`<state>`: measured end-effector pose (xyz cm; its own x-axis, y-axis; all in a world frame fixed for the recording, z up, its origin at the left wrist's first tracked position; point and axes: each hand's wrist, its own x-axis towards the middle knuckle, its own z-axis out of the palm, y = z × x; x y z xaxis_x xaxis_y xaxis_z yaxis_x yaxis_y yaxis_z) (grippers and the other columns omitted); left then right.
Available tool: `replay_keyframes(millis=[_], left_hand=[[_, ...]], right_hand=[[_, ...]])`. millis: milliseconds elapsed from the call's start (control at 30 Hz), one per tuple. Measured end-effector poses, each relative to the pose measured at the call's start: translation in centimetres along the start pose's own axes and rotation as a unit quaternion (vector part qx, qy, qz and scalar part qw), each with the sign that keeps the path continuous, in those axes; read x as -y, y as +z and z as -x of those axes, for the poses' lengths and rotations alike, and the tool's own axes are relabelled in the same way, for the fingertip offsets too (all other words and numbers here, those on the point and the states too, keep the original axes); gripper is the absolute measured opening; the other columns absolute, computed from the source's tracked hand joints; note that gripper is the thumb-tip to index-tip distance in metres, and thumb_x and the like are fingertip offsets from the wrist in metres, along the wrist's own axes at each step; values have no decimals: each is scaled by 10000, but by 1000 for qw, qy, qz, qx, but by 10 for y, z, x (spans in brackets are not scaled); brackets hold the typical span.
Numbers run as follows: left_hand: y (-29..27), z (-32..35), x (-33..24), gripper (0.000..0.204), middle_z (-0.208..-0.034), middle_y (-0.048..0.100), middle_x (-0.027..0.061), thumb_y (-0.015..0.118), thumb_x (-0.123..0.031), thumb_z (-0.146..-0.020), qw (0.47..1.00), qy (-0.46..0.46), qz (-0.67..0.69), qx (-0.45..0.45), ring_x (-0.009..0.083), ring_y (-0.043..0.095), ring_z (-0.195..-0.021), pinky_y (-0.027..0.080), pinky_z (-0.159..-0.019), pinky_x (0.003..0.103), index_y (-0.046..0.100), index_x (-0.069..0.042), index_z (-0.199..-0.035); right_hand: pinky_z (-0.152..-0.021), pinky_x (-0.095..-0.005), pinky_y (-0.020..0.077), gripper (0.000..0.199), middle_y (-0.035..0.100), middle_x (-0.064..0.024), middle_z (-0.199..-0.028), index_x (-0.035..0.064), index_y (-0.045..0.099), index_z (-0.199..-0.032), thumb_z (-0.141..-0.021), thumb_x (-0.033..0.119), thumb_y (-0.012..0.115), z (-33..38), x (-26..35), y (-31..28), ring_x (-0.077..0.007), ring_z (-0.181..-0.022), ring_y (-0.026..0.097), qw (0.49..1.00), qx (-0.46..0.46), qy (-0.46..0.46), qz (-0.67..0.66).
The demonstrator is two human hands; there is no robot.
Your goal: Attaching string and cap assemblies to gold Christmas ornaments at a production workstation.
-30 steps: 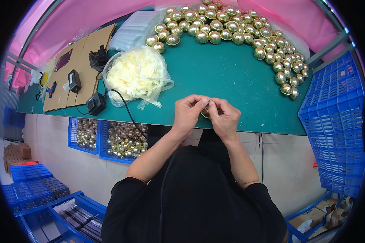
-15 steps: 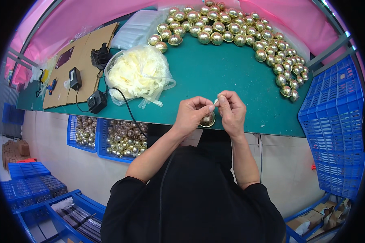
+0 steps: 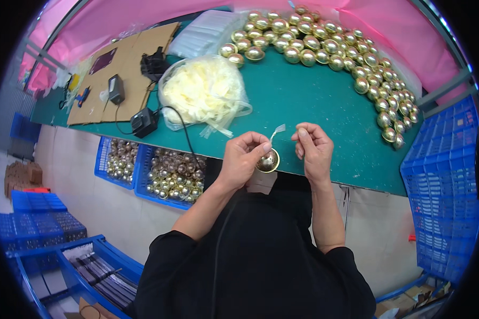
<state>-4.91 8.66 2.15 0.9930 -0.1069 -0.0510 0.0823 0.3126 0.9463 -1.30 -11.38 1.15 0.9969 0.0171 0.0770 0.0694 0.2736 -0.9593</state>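
Observation:
At the near edge of the green table, my left hand [image 3: 241, 159] is closed at a shiny gold ball [image 3: 268, 161] with a raised rim. From the thumb and fingertips a twisted pale ribbon strip [image 3: 276, 132] sticks up, its flared end free. To the right, apart from the ball, my right hand [image 3: 315, 149] is raised with thumb and forefinger pinched together; whatever is between them is too small to make out. A clear bag of cream ribbon strips [image 3: 202, 93] lies on the table, left of my hands.
Many gold balls [image 3: 336, 63] spread in an arc along the far and right side. Left are black power adapters [image 3: 143, 122] with a cable on cardboard [image 3: 135, 56]. Blue crates of balls [image 3: 170, 178] stand below the table; stacked blue crates [image 3: 442, 170] rise at right.
My right hand has drawn away to the right from my left, and the ribbon's flared end now shows between them. The whole view has shifted slightly.

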Motion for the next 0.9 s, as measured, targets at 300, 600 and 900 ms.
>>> replay_keyframes(millis=[300,600,900], left_hand=[[-117,75,-36,40,-859,712,49,670,-41,-998,934,161,-56,-313,126,698,-743,541,-671,236,680,-4,-1007],[-215,82,8,94,-895,702,3,726,-76,-987,858,162,-180,-454,58,613,-796,465,-690,204,710,11,-1019],[-133,37,-31,127,-1070,733,110,704,-13,-936,836,282,-360,-305,226,682,-997,528,-879,322,736,0,-1059]], right_hand=[[-573,-254,465,183,707,-38,-911,-17,703,-1125,-964,71,712,-31,-26,55,-67,-632,534,949,51,-131,283],[-650,-329,541,187,703,-112,-887,5,741,-1049,-900,114,769,-84,-33,141,-189,-669,639,831,48,-372,411],[-662,-305,540,193,753,-95,-798,-24,761,-907,-922,163,719,-179,-46,67,-132,-716,689,941,-29,-117,316]])
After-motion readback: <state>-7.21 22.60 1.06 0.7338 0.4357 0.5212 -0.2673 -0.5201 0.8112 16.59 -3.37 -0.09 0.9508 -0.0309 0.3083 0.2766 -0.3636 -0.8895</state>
